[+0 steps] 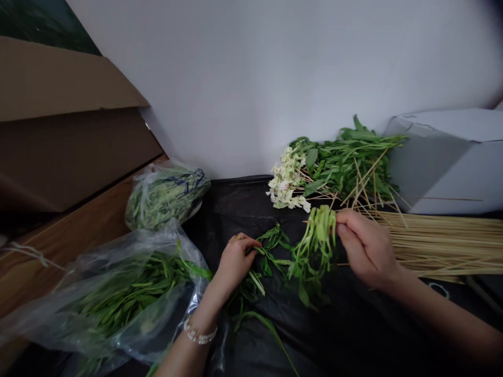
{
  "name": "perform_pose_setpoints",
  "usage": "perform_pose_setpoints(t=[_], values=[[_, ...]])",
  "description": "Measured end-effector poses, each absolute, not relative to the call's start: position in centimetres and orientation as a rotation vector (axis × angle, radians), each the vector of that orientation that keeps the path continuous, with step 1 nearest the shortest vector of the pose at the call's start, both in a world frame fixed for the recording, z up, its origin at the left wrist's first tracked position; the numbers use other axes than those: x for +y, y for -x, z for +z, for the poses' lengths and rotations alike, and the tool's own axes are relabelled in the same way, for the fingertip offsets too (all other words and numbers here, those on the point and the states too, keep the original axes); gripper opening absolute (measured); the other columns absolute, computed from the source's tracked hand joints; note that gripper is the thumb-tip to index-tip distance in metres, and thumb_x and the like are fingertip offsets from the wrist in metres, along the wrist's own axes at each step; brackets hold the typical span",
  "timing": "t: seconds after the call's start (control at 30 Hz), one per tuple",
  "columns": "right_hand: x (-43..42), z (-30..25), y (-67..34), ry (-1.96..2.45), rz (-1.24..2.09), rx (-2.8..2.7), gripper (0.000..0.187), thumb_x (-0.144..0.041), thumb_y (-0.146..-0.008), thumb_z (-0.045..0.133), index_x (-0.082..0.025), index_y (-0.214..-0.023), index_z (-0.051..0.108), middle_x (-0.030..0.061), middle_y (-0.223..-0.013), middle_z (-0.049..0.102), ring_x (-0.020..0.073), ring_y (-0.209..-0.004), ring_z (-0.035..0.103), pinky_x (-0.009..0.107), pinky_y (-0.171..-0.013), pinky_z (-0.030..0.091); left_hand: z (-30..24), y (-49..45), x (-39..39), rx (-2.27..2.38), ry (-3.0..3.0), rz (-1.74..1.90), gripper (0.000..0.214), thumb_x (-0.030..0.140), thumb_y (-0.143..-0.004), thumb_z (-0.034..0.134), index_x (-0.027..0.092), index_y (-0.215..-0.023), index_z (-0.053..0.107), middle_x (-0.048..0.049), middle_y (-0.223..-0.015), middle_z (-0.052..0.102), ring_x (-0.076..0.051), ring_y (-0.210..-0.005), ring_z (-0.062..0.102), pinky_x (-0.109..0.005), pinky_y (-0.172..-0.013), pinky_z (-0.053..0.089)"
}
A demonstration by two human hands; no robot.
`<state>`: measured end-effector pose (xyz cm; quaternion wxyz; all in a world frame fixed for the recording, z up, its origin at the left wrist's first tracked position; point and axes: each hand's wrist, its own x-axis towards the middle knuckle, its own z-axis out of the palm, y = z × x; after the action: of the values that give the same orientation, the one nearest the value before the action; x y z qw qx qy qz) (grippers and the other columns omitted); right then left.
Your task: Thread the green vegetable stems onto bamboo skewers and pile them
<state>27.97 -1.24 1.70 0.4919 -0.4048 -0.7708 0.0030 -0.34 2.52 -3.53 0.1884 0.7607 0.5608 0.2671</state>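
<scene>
Some greens span left hand to right hand.

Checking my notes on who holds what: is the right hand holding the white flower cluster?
No, the right hand pinches a bunch of pale green stems, while the white flower cluster lies apart, further back.

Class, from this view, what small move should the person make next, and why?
Probably feed another leafy stem from the left hand onto the bamboo skewer in the right hand, since that skewer already carries folded green stems.
</scene>
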Motion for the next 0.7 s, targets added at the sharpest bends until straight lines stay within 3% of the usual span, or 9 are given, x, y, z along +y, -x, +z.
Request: perform_pose_setpoints(t=[0.17,0.4,0.57,0.7], values=[[-1.1,1.7,-27.9,0.959,-0.029,-1.881,0.016,-0.014,-0.092,0.041,-0.023,-0.087,0.053,0.0019,-0.072,0.057,0.0163,-0.062,0.054,0.032,-0.060,0.042,-4.3,-0.1,2.3,1.636,-2.325,0.567,0.026,0.006,-0.075,0.064,0.022,-0.093,0.076,-0.0077,-0.097,0.067,-0.024,-0.094,0.058,-0.037,-0.087,0.044],[-1.2,1.8,-27.9,0.959,-0.029,-1.869,0.014,-0.014,-0.092,0.042,-0.023,-0.088,0.052,0.0011,-0.071,0.057,0.0150,-0.060,0.053,0.030,-0.058,0.041,-4.0,-0.1,2.5,1.591,-2.322,0.659,0.015,0.014,-0.081,0.063,0.023,-0.088,0.073,-0.0060,-0.092,0.071,-0.024,-0.092,0.060,-0.035,-0.085,0.043],[-1.2,1.9,-27.9,0.953,-0.030,-1.867,0.014,-0.014,-0.093,0.042,-0.023,-0.088,0.052,0.0010,-0.070,0.056,0.0152,-0.060,0.053,0.030,-0.058,0.041,-1.6,-0.1,2.1,1.401,-1.843,0.971,0.011,0.028,-0.082,0.066,0.022,-0.088,0.071,-0.0051,-0.087,0.072,-0.021,-0.081,0.063,-0.032,-0.077,0.045],[-1.2,1.9,-27.9,0.977,-0.002,-1.867,0.014,-0.016,-0.093,0.041,-0.023,-0.089,0.052,0.0018,-0.072,0.058,0.0157,-0.061,0.055,0.031,-0.059,0.043,1.5,2.8,0.4,1.146,-1.395,1.033,0.028,0.042,-0.067,0.081,0.022,-0.086,0.074,-0.0060,-0.079,0.072,-0.021,-0.071,0.064,-0.033,-0.069,0.048]])
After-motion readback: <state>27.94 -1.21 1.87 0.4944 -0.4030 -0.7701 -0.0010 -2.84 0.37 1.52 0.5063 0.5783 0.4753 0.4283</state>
